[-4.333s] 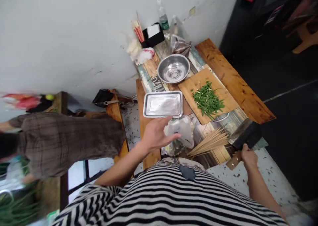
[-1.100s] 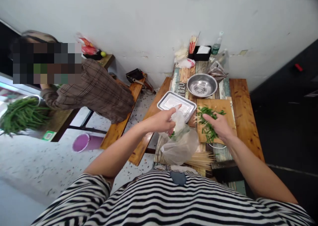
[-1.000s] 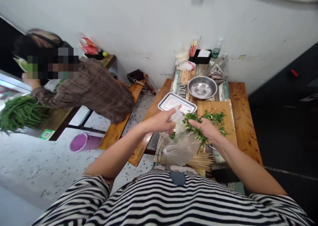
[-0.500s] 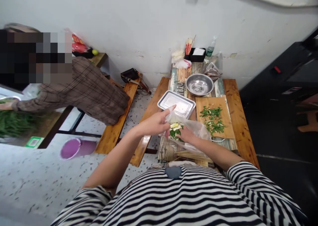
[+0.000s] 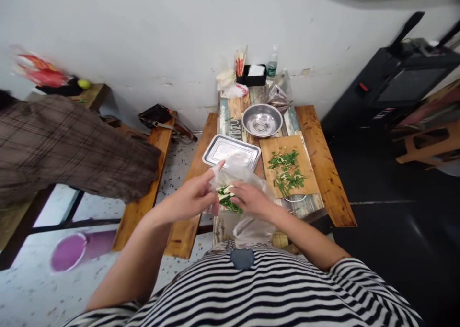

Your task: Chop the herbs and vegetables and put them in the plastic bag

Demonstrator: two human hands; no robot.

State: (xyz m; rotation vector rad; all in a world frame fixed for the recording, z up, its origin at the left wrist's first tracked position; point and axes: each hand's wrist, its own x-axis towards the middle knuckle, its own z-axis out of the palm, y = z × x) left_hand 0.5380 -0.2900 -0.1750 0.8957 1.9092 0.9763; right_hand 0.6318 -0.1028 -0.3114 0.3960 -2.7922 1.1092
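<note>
Pale wall point(image 5: 161, 30) spans the background, with a person in brown plaid point(image 5: 75, 145) at the far left, above a purple bucket point(image 5: 68, 253) on the speckled floor. Next comes a wooden bench point(image 5: 153, 174), then a table point(image 5: 235, 107) with a patchwork plank pattern. At its left side, the left hand point(image 5: 194, 193) pinches the edge of a bag point(image 5: 253, 231), index finger extended over a metal tray point(image 5: 233, 150). Thin, cloudy and crumpled, the bag lies at the table's near end; chopped greens point(image 5: 230, 205) show at its mouth, deep green leaves mixed with pale pieces. Reaching in from the right, the right hand point(image 5: 253, 200) has its fingers loosely bent over them; whether it grasps any, I cannot tell. Beyond sits a steel bowl point(image 5: 262, 126). Farther right, a chopping board point(image 5: 305, 159) bears two loose heaps of cut leaves point(image 5: 283, 161).
</note>
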